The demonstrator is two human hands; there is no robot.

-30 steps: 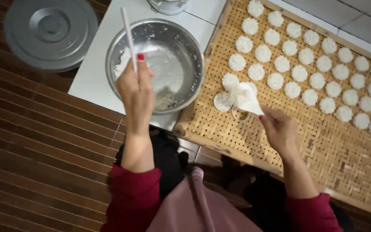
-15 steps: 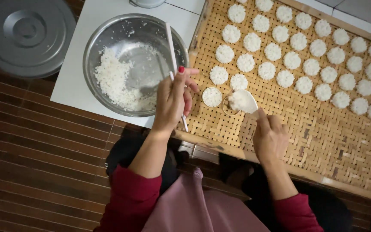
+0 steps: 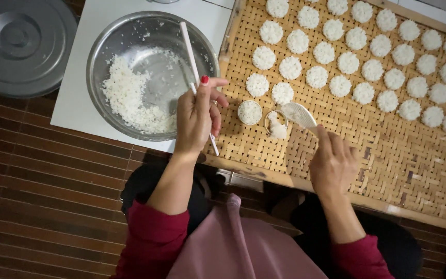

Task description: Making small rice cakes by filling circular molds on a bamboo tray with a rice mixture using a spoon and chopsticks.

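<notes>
Left hand (image 3: 196,116) fingers curled and pinching a long white stick (image 3: 197,77), which runs from over the steel bowl (image 3: 99,57) down past the hand to the mat edge. Right hand (image 3: 332,163) fingers closed round the handle of a white rice paddle (image 3: 299,113), blade tipped over a small ring mould (image 3: 276,124) on the woven bamboo tray (image 3: 367,155); a clump of white rice sits in that ring, not levelled, looks half filled. Just beside it on the left a second ring mould (image 3: 249,112) is packed flat with rice. Progress judgement: well along, several dozen round rice cakes (image 3: 336,57) already laid in slanting rows across the upper part of the tray, evenly spaced, not touching. Lower half of the tray is bare, so lots of room left. Bowl holds a modest heap of cooked rice (image 3: 130,98) on its left side, rest of the bowl scraped to metal with stray grains, so enough for more cakes but not many. Cakes look small, white, grainy, flat-topped discs, all alike. Bowl stands on a white table (image 3: 73,111); grey metal lid (image 3: 19,44) lies at far left on the brown slatted floor (image 3: 42,196).
</notes>
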